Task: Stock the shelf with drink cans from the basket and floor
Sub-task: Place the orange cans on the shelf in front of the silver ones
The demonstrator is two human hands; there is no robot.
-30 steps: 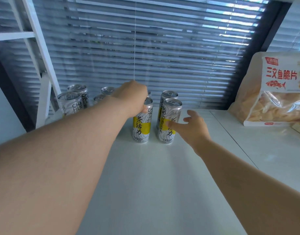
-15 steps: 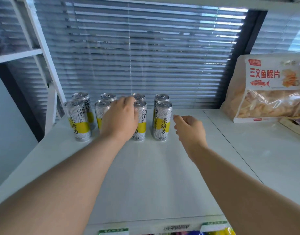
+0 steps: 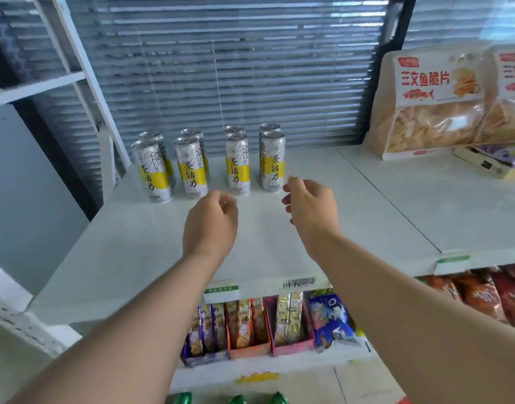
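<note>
My fingers [image 3: 292,186] are loosely curled and hold nothing, on my left hand [image 3: 211,225] and my right hand [image 3: 313,209] alike, both hovering above the flat white shelf [image 3: 279,249] just in front of the slim silver-and-yellow aluminium drink cans [image 3: 238,167]. Those stand upright in two rows of four at the back. The basket is out of view. I judge fetching is next: I should take one can per hand and set a third row square, labels forward.

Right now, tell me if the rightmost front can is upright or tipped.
Upright. The rightmost front can stands on its base on the shelf, lid rim facing up, sides vertical.
</note>
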